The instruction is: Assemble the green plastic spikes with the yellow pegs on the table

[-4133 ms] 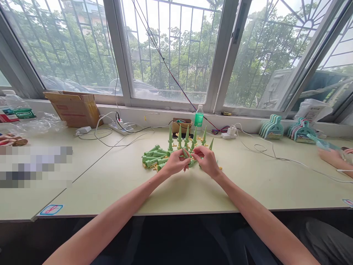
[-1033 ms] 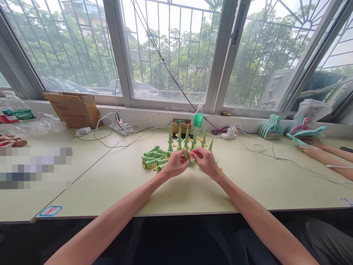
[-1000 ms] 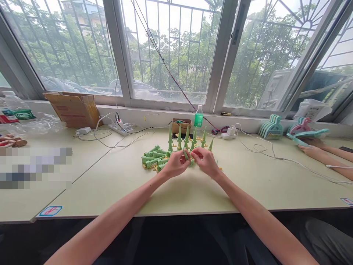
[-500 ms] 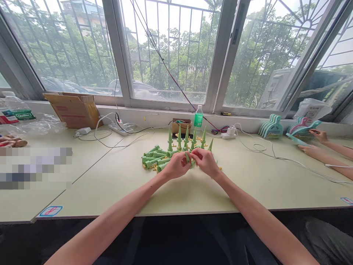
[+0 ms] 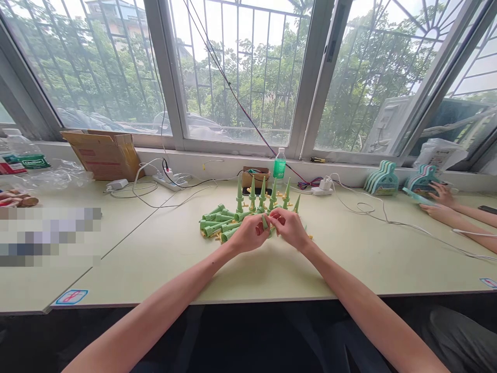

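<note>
While a green spike (image 5: 265, 221) is clasped by the curled fingers of the left hand (image 5: 251, 232), its tapered end is left showing above the front of the table (image 5: 155, 269). The right hand (image 5: 287, 225) is held just beside it, with thumb and fingertips drawn near one another; whether they are clamped on anything cannot be told, as the view is blocked by the fingers themselves. Behind the hands, several upright green spikes (image 5: 263, 191), fitted with small yellow parts, are lined up with tips pointing upward. To the left of the hands, a pile of green pieces (image 5: 216, 224) is seen lying on its side, with open round ends turned toward the near edge. Farther back, a small cardboard box (image 5: 248, 178) and a bottle of green liquid (image 5: 279, 166) are placed near the windowsill.
</note>
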### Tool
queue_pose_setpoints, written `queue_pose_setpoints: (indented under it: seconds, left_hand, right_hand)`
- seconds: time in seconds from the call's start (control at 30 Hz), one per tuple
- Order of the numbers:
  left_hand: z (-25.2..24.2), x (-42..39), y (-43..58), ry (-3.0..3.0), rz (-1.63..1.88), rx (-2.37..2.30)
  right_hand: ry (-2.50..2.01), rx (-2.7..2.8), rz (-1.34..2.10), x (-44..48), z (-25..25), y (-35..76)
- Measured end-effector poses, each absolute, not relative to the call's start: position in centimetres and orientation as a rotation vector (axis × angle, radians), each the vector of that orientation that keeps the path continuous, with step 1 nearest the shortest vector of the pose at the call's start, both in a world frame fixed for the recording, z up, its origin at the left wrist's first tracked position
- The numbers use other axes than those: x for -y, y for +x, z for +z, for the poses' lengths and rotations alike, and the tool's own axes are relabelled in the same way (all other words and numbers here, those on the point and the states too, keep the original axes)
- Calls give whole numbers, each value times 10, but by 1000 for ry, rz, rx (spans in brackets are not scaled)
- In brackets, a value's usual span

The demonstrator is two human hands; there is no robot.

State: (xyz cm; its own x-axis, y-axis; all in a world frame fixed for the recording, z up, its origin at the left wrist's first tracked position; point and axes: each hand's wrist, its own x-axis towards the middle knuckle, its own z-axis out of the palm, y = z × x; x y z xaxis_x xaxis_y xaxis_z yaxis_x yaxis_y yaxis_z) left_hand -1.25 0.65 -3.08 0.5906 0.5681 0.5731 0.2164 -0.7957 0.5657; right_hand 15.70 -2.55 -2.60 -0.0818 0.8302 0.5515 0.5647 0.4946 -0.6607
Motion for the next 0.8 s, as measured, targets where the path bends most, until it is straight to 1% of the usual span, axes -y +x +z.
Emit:
queue_pose_setpoints:
  seconds: [0.8]
  left_hand:
    - [-29, -8, -11, 2320, 1139, -658]
  right_hand:
    - [-1143, 1802, 285, 27, -26, 157]
